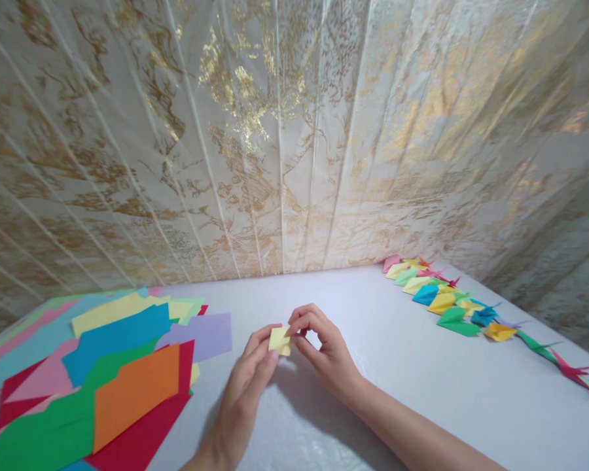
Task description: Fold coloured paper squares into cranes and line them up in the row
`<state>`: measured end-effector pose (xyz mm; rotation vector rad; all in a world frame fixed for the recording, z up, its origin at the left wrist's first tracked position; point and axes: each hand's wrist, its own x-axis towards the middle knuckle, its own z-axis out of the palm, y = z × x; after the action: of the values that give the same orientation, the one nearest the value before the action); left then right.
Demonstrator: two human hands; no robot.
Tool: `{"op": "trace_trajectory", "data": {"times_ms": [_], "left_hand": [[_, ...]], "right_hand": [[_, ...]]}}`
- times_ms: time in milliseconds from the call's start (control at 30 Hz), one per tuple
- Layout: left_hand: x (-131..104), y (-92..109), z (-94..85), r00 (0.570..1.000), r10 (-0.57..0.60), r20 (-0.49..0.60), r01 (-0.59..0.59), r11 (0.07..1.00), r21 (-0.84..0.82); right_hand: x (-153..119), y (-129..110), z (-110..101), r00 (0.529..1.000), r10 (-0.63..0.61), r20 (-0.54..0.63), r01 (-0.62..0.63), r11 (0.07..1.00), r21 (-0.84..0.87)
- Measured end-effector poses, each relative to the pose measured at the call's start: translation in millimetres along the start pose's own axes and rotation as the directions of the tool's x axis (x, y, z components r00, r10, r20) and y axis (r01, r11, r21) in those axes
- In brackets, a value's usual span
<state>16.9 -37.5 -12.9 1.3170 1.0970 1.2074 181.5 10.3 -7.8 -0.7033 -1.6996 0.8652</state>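
A small folded square of pale yellow paper [279, 340] is held just above the white table, between my two hands. My left hand [249, 379] grips its left side, with the thumb in front and the fingers behind. At its right edge, the thumb and forefinger of my right hand [324, 343] pinch the paper. The other right fingers curl above it. Some of the paper's back is hidden behind my left fingers.
Loose coloured paper sheets [137, 392] overlap across the table's left side. Along the right edge lie several folded paper pieces [442, 301], some with pointed ends. A white-and-gold patterned curtain [279, 163] hangs behind the white table [373, 418].
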Motion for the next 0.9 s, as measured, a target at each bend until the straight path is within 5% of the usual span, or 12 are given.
{"op": "trace_trajectory", "data": {"times_ms": [300, 567, 900], "left_hand": [[5.4, -0.7, 0.8, 0.992, -0.111, -0.063, 0.092, 0.966, -0.242], [4.6, -4.2, 1.1, 0.987, -0.154, -0.047, 0.139, 0.964, -0.227], [5.6, -10.8, 2.4, 0.987, -0.148, -0.065, 0.133, 0.972, -0.195]], "right_hand": [[-3.1, -0.3, -0.6, 0.989, -0.137, 0.062, 0.146, 0.972, -0.182], [-4.9, -3.3, -1.0, 0.968, -0.211, 0.139, 0.246, 0.909, -0.337], [-6.3, -6.6, 4.8, 0.999, 0.025, 0.023, -0.021, 0.985, -0.173]]}}
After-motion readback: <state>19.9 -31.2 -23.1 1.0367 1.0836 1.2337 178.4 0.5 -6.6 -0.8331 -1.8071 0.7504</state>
